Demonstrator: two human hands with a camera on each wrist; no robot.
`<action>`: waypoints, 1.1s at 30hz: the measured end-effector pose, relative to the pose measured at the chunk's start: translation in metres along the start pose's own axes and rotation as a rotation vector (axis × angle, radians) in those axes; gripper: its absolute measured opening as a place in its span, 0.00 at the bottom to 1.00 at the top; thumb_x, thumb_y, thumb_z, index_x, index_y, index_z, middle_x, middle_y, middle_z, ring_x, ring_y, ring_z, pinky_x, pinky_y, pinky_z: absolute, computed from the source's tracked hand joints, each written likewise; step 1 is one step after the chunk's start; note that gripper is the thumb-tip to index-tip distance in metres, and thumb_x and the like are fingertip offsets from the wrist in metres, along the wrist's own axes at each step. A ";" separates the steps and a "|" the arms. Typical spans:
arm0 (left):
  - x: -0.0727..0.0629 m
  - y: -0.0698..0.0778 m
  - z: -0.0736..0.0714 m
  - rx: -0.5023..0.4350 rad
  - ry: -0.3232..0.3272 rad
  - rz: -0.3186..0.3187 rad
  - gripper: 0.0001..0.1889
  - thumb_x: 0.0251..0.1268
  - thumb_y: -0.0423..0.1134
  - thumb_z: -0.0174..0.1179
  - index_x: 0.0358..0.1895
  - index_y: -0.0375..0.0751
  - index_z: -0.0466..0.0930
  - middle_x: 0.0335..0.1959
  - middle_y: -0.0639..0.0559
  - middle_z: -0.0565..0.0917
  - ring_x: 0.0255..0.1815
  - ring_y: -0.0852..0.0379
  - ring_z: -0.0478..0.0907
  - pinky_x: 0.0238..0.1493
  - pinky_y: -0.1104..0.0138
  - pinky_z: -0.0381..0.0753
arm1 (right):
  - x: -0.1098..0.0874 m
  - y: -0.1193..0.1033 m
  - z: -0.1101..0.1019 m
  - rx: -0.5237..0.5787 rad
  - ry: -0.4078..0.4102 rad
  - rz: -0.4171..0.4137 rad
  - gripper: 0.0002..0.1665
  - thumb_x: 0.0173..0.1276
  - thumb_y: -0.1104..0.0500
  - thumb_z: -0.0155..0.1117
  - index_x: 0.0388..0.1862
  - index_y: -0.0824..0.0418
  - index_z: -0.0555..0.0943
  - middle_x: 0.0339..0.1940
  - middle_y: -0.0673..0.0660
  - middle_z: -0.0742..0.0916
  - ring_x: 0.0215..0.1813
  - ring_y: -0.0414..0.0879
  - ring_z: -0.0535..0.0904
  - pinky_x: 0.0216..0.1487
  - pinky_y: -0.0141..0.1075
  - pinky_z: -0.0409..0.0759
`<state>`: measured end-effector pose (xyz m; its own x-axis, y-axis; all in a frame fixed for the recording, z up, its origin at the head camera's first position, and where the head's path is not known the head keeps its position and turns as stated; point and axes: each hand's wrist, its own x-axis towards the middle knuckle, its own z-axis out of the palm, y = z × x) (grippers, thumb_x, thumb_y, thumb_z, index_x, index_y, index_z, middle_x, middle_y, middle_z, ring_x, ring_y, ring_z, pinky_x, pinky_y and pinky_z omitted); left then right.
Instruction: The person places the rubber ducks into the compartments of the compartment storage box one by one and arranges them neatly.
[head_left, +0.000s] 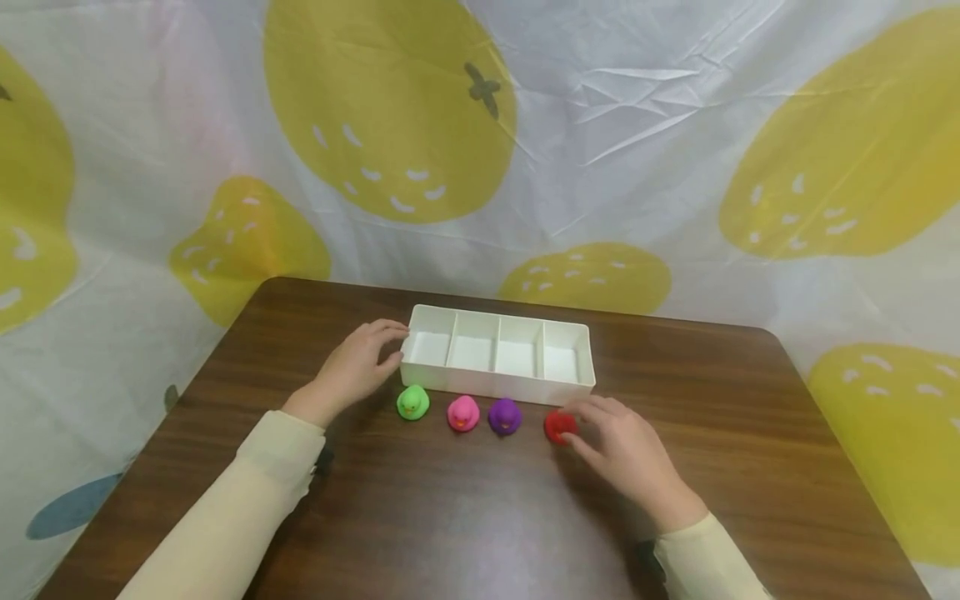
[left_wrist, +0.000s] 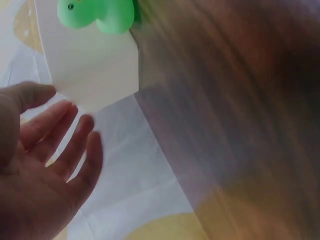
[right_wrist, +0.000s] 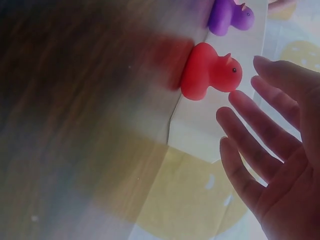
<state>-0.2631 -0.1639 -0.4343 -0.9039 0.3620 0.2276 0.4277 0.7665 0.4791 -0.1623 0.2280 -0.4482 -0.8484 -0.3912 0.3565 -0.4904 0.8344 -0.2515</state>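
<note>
A white box with several compartments in a row stands on the table. Along its front side sit a green rubber duck, a pink one, a purple one and a red rubber duck. My left hand is at the box's left end, fingers loosely bent; whether it touches the box I cannot tell. Above the red duck hovers my right hand, its thumb and fingers apart. In the right wrist view the red duck stands clear of the fingertips.
The brown wooden table has its far edge just behind the box. A white curtain printed with yellow fruit hangs behind and beside it. Long cream sleeves cover both forearms.
</note>
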 end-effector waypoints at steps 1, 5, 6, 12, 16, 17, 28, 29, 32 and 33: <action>0.001 -0.001 -0.001 -0.002 -0.006 0.010 0.20 0.71 0.34 0.62 0.63 0.33 0.81 0.65 0.42 0.80 0.68 0.40 0.76 0.70 0.45 0.75 | 0.000 0.000 0.000 0.002 -0.004 -0.001 0.17 0.61 0.54 0.79 0.50 0.52 0.88 0.50 0.50 0.91 0.53 0.50 0.87 0.53 0.50 0.87; 0.005 -0.005 -0.007 -0.005 -0.047 0.056 0.21 0.70 0.35 0.64 0.63 0.31 0.80 0.65 0.40 0.80 0.69 0.39 0.75 0.73 0.46 0.72 | 0.001 0.001 0.002 0.006 -0.006 -0.015 0.16 0.61 0.55 0.80 0.48 0.51 0.88 0.49 0.49 0.91 0.53 0.48 0.88 0.53 0.48 0.87; 0.006 -0.006 -0.009 -0.005 -0.058 0.065 0.21 0.70 0.35 0.64 0.63 0.31 0.79 0.65 0.40 0.80 0.70 0.39 0.75 0.73 0.46 0.71 | 0.001 0.001 0.002 0.005 -0.006 -0.020 0.16 0.60 0.55 0.80 0.48 0.51 0.88 0.50 0.49 0.91 0.53 0.48 0.88 0.53 0.48 0.87; 0.012 -0.011 -0.015 -0.041 -0.109 0.105 0.21 0.69 0.34 0.66 0.63 0.30 0.78 0.65 0.39 0.79 0.58 0.42 0.81 0.63 0.49 0.79 | 0.002 0.004 0.003 0.001 -0.018 -0.019 0.18 0.57 0.56 0.82 0.47 0.50 0.88 0.50 0.48 0.90 0.53 0.48 0.88 0.53 0.47 0.87; 0.013 -0.015 -0.017 -0.046 -0.136 0.098 0.22 0.69 0.36 0.68 0.63 0.32 0.78 0.65 0.41 0.79 0.51 0.45 0.82 0.57 0.52 0.82 | 0.003 0.005 0.004 0.003 -0.032 -0.001 0.19 0.56 0.58 0.83 0.47 0.50 0.88 0.48 0.47 0.91 0.52 0.47 0.88 0.53 0.46 0.87; 0.014 -0.015 -0.017 -0.044 -0.141 0.095 0.22 0.69 0.36 0.68 0.63 0.33 0.79 0.65 0.41 0.79 0.52 0.45 0.82 0.58 0.52 0.81 | 0.003 0.005 0.004 0.006 -0.037 0.002 0.19 0.56 0.58 0.83 0.47 0.50 0.88 0.48 0.48 0.91 0.52 0.47 0.88 0.52 0.46 0.87; 0.019 -0.011 -0.018 -0.038 -0.178 0.078 0.23 0.69 0.38 0.68 0.64 0.35 0.78 0.68 0.43 0.78 0.65 0.42 0.78 0.68 0.48 0.76 | 0.002 0.006 0.005 0.018 -0.056 0.046 0.18 0.55 0.61 0.83 0.43 0.49 0.86 0.39 0.46 0.90 0.44 0.44 0.88 0.47 0.45 0.87; 0.018 -0.012 -0.018 -0.038 -0.175 0.072 0.23 0.69 0.38 0.68 0.64 0.35 0.78 0.68 0.43 0.78 0.65 0.42 0.78 0.68 0.48 0.76 | 0.003 0.006 0.005 0.023 -0.060 0.046 0.17 0.56 0.61 0.82 0.43 0.49 0.86 0.39 0.46 0.90 0.44 0.44 0.88 0.47 0.45 0.87; 0.016 -0.013 -0.019 -0.046 -0.174 0.060 0.23 0.69 0.37 0.69 0.64 0.34 0.78 0.68 0.42 0.78 0.66 0.41 0.77 0.69 0.47 0.75 | 0.005 0.005 0.007 0.028 -0.068 0.047 0.17 0.56 0.61 0.82 0.43 0.49 0.86 0.40 0.46 0.90 0.44 0.44 0.88 0.47 0.45 0.87; 0.016 -0.014 -0.019 -0.046 -0.172 0.059 0.23 0.69 0.37 0.69 0.64 0.34 0.78 0.68 0.42 0.78 0.67 0.41 0.77 0.70 0.47 0.75 | 0.005 0.005 0.007 0.029 -0.070 0.049 0.17 0.57 0.61 0.82 0.43 0.49 0.86 0.40 0.46 0.90 0.44 0.43 0.88 0.47 0.44 0.87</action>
<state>-0.2832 -0.1791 -0.4208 -0.8623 0.4943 0.1097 0.4760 0.7175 0.5086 -0.1708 0.2271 -0.4538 -0.8827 -0.3775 0.2800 -0.4531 0.8418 -0.2933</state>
